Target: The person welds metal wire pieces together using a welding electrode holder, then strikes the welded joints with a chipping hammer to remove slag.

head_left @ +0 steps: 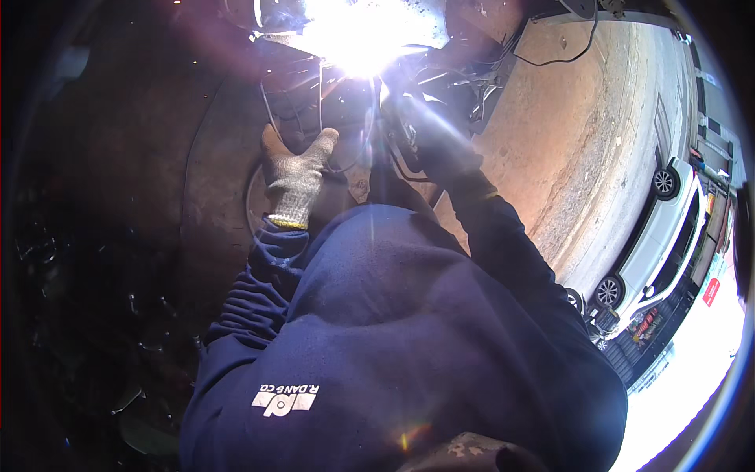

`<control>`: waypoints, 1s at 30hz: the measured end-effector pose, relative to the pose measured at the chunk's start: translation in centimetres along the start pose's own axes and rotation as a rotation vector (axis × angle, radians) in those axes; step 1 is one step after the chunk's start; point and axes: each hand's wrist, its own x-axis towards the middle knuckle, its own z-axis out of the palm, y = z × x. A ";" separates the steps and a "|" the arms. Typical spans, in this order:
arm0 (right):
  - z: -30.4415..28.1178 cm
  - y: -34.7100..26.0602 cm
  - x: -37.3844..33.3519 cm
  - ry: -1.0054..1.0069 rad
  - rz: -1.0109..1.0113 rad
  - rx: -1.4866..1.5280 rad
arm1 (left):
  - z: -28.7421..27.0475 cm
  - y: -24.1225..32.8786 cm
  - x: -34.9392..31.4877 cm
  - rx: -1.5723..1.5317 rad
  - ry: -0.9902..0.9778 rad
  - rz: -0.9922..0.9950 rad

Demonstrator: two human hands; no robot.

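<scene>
A blinding white welding arc point(360, 59) burns at the top, throwing sparks and washing out the metal workpiece point(429, 23) around it. My right hand point(448, 145), in a dark glove, is closed around a welding torch point(403, 130) just below and right of the arc; glare hides the torch tip. Lower left of the arc, my left hand point(295, 173) wears a grey-and-brown knit glove with a yellow cuff. Its thumb and finger stand apart. Two thin rods or wires point(321, 98) run down to its fingertips; a grip on them cannot be made out.
Dark cables point(189, 165) trail over the brown ground, and another loops at the upper right point(578, 55). Beyond lies a sunlit dirt and concrete strip point(582, 134) with a parked white car point(657, 244). Small scraps point(130, 401) lie in shadow at lower left.
</scene>
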 end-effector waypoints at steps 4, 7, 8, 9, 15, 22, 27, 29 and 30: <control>0.6 -0.1 -0.2 0.028 0.006 -0.003 | -0.2 0.5 -0.3 -0.018 0.028 0.079; 0.8 -0.1 -0.1 0.032 -0.004 -0.021 | -0.1 -0.7 0.2 0.003 0.087 0.204; 0.7 -0.2 -0.2 0.031 -0.006 -0.031 | -0.1 -0.6 0.4 0.015 0.083 0.193; 0.9 0.0 0.0 0.023 -0.017 -0.047 | -0.1 -0.5 0.5 0.027 0.079 0.181; 2.0 0.3 -1.3 0.219 0.371 0.464 | 0.5 -0.6 1.0 -0.273 -0.043 0.067; 1.2 0.1 -0.8 0.173 0.455 0.682 | 0.3 -1.3 1.1 -0.167 -0.012 0.127; 2.2 0.6 -1.3 0.181 0.385 0.505 | 0.2 -1.8 1.1 -0.106 0.049 0.154; 1.9 0.5 -1.2 0.132 0.428 0.550 | 0.4 -1.1 0.7 -0.161 0.046 0.141; 1.7 0.3 -1.1 0.084 0.470 0.594 | 0.4 -0.7 0.5 -0.216 0.045 0.130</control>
